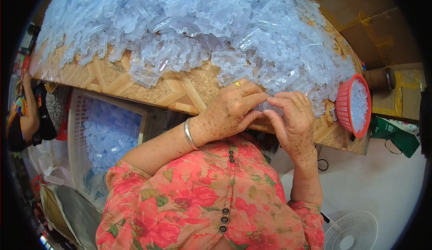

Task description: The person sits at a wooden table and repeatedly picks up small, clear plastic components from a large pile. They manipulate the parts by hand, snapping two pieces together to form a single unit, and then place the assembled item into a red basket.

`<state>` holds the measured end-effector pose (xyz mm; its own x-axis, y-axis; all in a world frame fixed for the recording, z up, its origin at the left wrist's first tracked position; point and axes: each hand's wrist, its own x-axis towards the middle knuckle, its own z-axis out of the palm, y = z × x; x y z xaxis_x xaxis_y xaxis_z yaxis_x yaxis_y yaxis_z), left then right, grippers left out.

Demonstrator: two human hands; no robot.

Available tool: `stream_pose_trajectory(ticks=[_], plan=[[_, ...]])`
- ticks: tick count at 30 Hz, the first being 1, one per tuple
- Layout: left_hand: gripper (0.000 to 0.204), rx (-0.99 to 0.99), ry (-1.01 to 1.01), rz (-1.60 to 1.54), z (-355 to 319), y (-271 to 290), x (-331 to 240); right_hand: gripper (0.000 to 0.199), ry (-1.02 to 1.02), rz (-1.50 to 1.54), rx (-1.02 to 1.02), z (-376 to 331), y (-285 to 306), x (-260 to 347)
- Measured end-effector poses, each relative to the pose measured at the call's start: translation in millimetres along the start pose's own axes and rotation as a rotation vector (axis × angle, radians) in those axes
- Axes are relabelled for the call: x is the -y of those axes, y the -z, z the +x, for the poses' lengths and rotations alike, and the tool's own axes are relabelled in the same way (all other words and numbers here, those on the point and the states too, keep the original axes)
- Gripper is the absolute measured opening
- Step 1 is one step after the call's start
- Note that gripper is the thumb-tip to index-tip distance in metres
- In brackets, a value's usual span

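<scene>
Centrally: one small clear plastic piece [272, 108], between both hands at the near edge of the patterned table [103, 75]; mostly hidden, seemingly flat. Left hand [236, 107]: thumb and fingertips pinched on it. Right hand [293, 119]: likewise. Beyond: large heap of clear plastic parts [189, 18]. Far right: red basket [344, 102], holding similar pieces.

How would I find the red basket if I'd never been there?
Look for the big patterned table with a huge heap of clear pieces. Go to its right edge, past the person's right hand. The basket there is round and slatted, and its bright red stands out from the clear pieces beside it.
</scene>
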<state>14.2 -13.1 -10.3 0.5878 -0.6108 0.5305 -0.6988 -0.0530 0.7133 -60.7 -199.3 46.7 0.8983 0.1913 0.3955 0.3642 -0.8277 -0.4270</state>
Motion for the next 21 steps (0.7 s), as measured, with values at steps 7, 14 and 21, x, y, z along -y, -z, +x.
stream_pose_trajectory(ticks=[7,14,21], plan=[[0.038,0.016,-0.003,0.001,1,1,2,0.026,-0.082,0.023,0.061,5,4,2],[0.047,-0.072,-0.011,0.049,-1,-2,-3,0.044,-0.181,0.073,-0.071,-12,-1,2],[0.041,0.001,0.109,0.156,0,15,-19,0.036,-0.631,0.235,0.125,-19,12,-1]])
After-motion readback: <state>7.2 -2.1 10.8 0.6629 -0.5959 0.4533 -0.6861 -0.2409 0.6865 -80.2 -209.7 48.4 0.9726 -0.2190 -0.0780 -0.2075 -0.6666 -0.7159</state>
